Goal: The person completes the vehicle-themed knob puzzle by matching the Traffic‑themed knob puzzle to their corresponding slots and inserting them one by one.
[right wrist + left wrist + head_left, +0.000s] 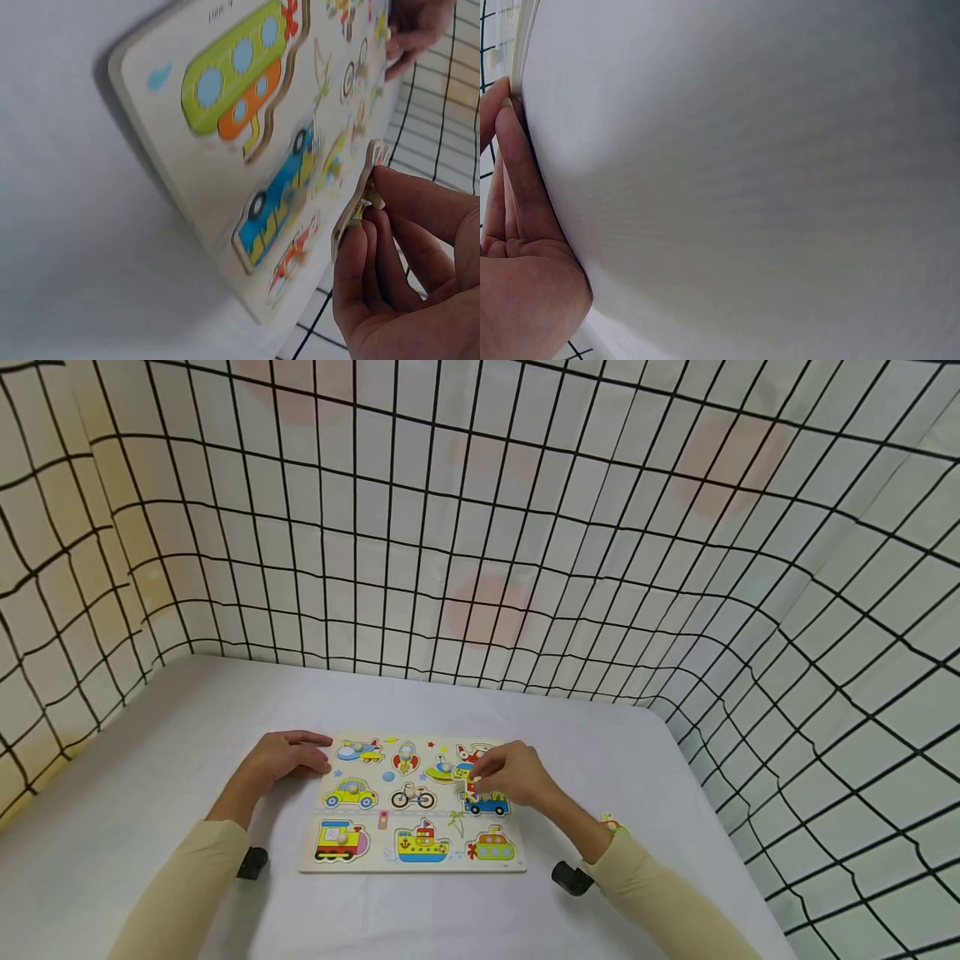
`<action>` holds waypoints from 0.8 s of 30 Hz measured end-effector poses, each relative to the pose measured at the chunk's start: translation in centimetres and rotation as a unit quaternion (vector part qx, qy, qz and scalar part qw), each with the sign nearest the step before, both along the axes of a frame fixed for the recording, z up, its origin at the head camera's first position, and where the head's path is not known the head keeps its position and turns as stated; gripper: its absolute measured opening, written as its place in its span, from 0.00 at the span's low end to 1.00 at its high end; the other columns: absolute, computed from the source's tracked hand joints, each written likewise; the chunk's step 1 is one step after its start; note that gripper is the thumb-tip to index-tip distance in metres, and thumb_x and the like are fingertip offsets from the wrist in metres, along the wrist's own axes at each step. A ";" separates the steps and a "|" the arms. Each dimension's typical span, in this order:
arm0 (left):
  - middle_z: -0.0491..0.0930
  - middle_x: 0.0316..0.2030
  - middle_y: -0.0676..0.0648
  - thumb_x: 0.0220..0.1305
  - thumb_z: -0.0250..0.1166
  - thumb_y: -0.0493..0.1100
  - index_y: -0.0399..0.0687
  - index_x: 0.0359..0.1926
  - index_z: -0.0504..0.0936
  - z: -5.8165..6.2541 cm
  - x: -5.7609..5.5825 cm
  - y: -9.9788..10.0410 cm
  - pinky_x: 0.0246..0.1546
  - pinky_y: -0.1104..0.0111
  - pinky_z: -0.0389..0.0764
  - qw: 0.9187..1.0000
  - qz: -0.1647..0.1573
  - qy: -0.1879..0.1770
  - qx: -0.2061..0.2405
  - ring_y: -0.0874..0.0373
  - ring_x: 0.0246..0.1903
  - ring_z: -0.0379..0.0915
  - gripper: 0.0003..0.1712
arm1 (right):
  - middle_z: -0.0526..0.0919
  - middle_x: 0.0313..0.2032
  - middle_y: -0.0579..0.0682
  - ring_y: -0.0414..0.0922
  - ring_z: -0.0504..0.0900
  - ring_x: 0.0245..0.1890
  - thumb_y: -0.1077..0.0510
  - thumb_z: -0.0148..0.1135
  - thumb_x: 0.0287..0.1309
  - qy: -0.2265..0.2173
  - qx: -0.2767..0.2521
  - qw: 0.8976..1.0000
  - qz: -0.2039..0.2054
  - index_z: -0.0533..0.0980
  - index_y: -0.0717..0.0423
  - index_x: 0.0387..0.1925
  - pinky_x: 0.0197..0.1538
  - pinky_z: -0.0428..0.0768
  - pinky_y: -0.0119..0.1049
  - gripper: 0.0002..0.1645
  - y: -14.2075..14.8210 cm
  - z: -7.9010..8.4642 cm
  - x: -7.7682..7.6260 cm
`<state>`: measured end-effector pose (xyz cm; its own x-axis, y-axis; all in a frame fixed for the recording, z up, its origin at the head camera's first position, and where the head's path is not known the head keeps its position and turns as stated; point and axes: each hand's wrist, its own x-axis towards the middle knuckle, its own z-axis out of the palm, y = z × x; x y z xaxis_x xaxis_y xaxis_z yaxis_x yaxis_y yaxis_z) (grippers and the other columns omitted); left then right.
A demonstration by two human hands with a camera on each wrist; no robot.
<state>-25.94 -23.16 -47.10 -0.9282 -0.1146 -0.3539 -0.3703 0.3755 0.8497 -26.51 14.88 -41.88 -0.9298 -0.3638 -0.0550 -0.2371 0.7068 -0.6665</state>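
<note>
A wooden peg puzzle board (378, 866) lies flat on the table, printed with vehicles. My right hand (517, 774) pinches a wooden puzzle piece (351, 212) by its knob, held tilted above the board's right side near the blue bus (486, 804). Its picture is mostly turned away or hidden by the fingers. In the right wrist view, the submarine recess (232, 71) shows a bare cut-out edge. At the board's upper left edge, my left hand (281, 757) rests with fingers extended, fingertips touching the rim. A train piece (341, 841) sits at the lower left.
Another colourful puzzle piece (611, 823) lies on the table to the right, partly hidden by my right forearm. The white tablecloth (405, 914) covers the table. Black wire grid panels (427, 552) stand at the back and both sides.
</note>
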 end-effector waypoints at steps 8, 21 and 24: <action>0.87 0.30 0.53 0.59 0.73 0.44 0.41 0.65 0.78 0.3 0.3 0.1 0.43 0.65 0.73 1.000 0.000 0.003 0.001 0.56 0.33 0.79 0.33 | 0.87 0.28 0.40 0.37 0.81 0.30 0.60 0.77 0.50 -0.011 0.000 0.998 0.064 0.88 0.50 0.31 0.36 0.78 0.32 0.04 -1.8 -0.7 1.4; 0.90 0.39 0.47 0.58 0.73 0.45 0.42 0.65 0.78 -0.1 -0.1 0.0 0.42 0.67 0.75 1.000 -0.001 -0.002 -0.004 0.55 0.36 0.80 0.33 | 0.85 0.24 0.41 0.38 0.79 0.28 0.60 0.78 0.49 -0.060 -0.017 0.995 0.076 0.87 0.51 0.28 0.33 0.75 0.29 0.04 -3.4 -1.5 2.6; 0.88 0.48 0.42 0.57 0.73 0.45 0.44 0.65 0.79 -0.2 -0.2 -0.1 0.42 0.67 0.75 1.000 0.003 -0.006 -0.005 0.54 0.38 0.80 0.33 | 0.85 0.24 0.40 0.38 0.79 0.28 0.59 0.78 0.50 -0.063 -0.004 0.995 0.072 0.87 0.50 0.29 0.35 0.75 0.29 0.04 -3.6 -1.6 2.8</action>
